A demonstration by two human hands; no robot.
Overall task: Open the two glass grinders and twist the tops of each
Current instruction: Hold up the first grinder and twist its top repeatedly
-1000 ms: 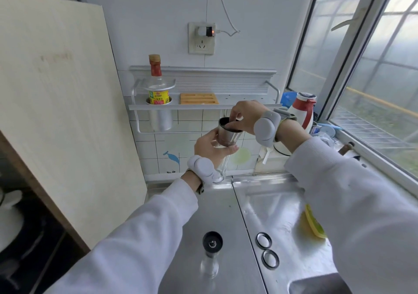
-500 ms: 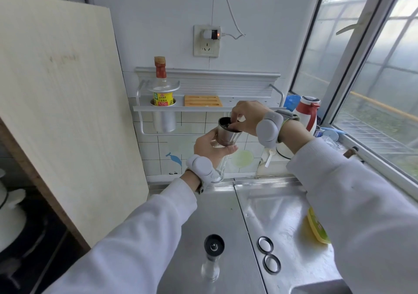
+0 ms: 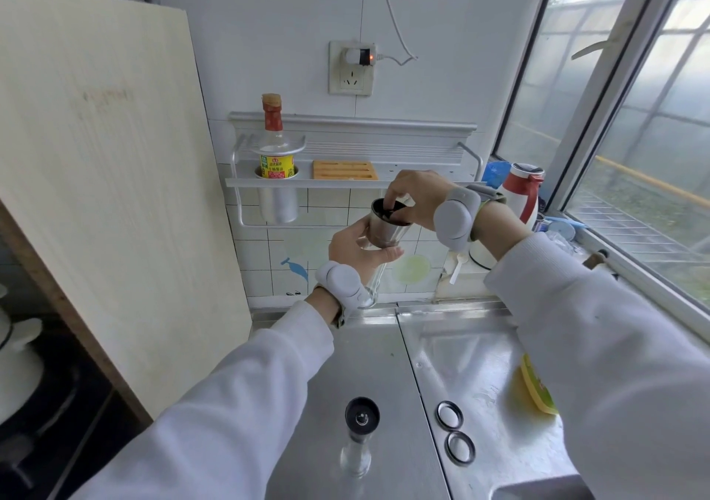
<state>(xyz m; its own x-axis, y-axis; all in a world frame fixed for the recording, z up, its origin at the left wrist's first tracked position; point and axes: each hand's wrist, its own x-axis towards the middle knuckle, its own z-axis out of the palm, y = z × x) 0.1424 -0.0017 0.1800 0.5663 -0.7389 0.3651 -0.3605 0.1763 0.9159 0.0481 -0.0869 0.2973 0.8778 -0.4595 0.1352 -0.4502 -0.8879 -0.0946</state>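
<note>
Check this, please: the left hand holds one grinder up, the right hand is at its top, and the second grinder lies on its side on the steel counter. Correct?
Not quite: the head view shows the second grinder standing upright on the steel counter, not lying. The rest is right.

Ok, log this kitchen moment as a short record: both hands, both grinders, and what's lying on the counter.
left grip: holds raised grinder by its glass body
right grip: fingers pinch that grinder's steel top
second grinder: upright on steel counter, untouched
two round lids: flat on the counter, right of second grinder
</note>
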